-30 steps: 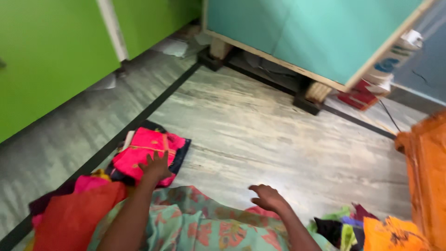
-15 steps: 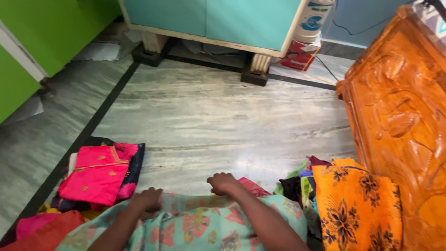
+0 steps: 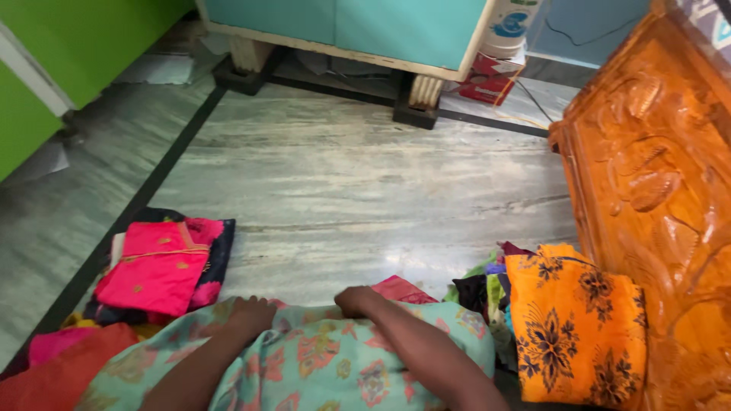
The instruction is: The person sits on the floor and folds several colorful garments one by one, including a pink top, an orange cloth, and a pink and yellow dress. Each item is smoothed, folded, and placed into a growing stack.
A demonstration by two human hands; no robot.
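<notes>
L hand (image 3: pixel 251 313) flat on green flowery cloth (image 3: pixel 335 369), fingers bent | R hand (image 3: pixel 358 301) a fist at cloth top edge, grip unclear | pink folded pile (image 3: pixel 156 266) near L.

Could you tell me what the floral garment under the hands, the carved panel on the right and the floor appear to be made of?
The teal floral garment under the left hand and right hand looks like thin printed woven cloth, matte, since it drapes in soft folds. The carved panel seems to be varnished wood, glossy orange with relief carving. The floor looks like polished stone or tile, judging by its grey veining and sheen.
</notes>
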